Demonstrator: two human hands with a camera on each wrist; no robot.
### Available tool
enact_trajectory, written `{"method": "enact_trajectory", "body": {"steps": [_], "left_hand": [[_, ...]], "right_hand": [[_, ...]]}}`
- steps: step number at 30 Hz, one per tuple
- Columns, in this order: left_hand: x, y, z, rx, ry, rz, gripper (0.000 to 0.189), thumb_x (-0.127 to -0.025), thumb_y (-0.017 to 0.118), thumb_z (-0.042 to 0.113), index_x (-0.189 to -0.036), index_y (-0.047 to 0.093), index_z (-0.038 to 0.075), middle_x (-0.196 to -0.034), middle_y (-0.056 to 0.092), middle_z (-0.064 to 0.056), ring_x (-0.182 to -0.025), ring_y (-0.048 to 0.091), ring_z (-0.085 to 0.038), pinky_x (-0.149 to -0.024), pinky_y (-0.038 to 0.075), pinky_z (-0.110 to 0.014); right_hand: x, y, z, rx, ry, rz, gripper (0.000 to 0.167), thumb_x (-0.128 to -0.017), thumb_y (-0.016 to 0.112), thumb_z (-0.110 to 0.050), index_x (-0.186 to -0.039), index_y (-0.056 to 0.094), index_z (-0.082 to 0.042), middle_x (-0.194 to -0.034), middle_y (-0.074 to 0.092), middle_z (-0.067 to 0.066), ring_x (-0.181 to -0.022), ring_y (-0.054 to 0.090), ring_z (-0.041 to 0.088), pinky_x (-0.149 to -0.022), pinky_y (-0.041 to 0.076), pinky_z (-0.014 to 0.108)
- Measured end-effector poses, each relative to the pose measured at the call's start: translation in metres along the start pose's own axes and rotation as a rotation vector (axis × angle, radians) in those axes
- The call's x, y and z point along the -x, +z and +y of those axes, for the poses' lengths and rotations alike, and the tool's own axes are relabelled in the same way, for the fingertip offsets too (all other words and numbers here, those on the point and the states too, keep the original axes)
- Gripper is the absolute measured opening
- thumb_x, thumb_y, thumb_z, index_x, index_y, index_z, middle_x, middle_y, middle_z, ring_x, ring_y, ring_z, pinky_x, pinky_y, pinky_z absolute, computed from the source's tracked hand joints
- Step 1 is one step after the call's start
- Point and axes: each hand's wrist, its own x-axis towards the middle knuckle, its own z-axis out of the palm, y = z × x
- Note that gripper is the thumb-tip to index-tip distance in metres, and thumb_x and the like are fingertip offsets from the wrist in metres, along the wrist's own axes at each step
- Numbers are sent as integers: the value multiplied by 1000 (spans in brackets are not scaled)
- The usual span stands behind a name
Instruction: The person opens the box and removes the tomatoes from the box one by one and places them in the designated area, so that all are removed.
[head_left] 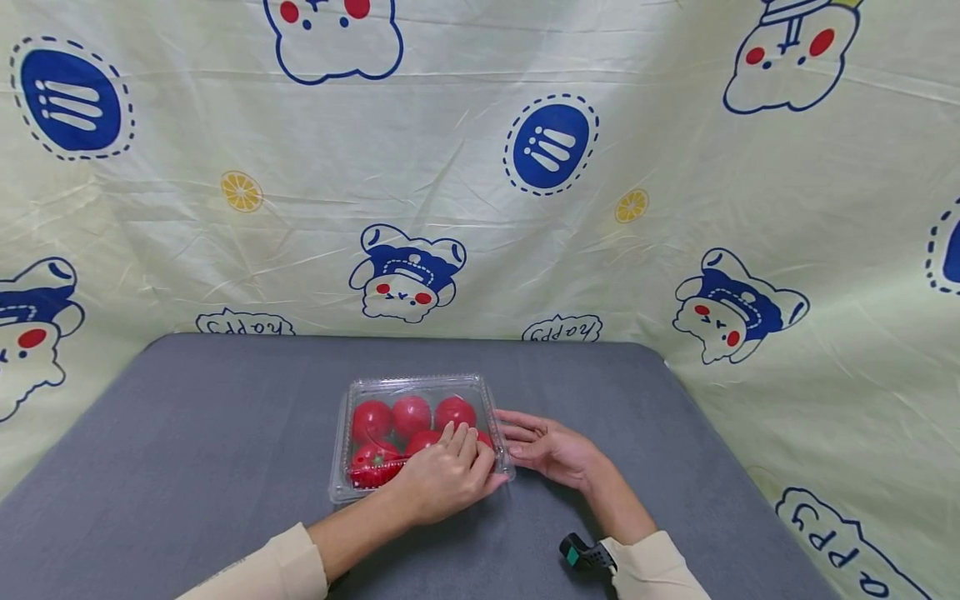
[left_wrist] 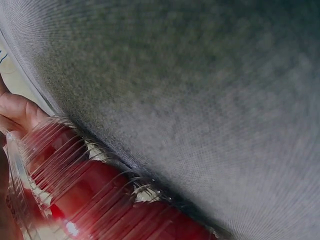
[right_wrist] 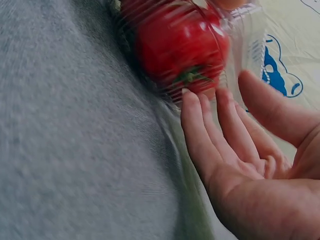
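Observation:
A clear plastic box (head_left: 416, 385) with a ridged rim lies on the grey table, holding several red tomatoes (head_left: 412, 415). My left hand (head_left: 450, 471) reaches across its front right part. The fingers are bent over the lid and the thumb lies at the front right corner, gripping the box there. To the right, my right hand (head_left: 551, 450) has its fingers extended, with the tips right at the box's right side. Through the wall, the right wrist view shows a tomato (right_wrist: 180, 42) with a green stem. The left wrist view shows mostly the box's ribbed side (left_wrist: 95, 190).
The grey table (head_left: 225, 433) spreads around the box, its far edge meeting a pale curtain (head_left: 465, 150) printed with cartoon bears and orange slices. A black wrist strap (head_left: 588, 554) sits by the right sleeve (head_left: 652, 567).

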Motion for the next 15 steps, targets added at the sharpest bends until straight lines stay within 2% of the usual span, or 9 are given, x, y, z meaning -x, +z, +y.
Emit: {"method": "enact_trajectory", "body": {"steps": [4, 7, 11, 15], "left_hand": [[0, 0, 0, -7, 2, -1, 45, -90, 71, 49, -94, 66, 5, -94, 78, -14, -90, 78, -26, -83, 61, -40], [0, 0, 0, -9, 3, -5, 45, -90, 71, 50, -95, 67, 5, -94, 78, -14, -90, 78, -26, -84, 61, -40], [0, -1, 0, -3, 2, -13, 46, -90, 71, 51, -96, 67, 6, -95, 78, -14, -91, 78, -26, -84, 61, -41], [0, -1, 0, 6, -1, -10, 47, -89, 72, 52, -96, 67, 5, -96, 78, -14, -92, 78, -26, -83, 61, -41]], "right_hand": [[1, -1, -2, 44, 14, -15, 77, -90, 61, 9, -158, 26, 2, -160, 35, 25, -128, 59, 13, -102, 54, 32], [2, 0, -4, 77, 18, -17, 78, -88, 64, 8, -157, 29, 1, -156, 43, 23, -127, 60, 15, -101, 54, 33], [3, 1, -8, 125, 26, -5, 79, -85, 68, 4, -155, 32, 1, -147, 55, 16, -123, 62, 18, -99, 55, 34], [5, 4, -10, 138, 27, -4, 71, -86, 67, 4, -150, 37, 2, -135, 63, 10, -114, 68, 21, -96, 57, 36]]}}
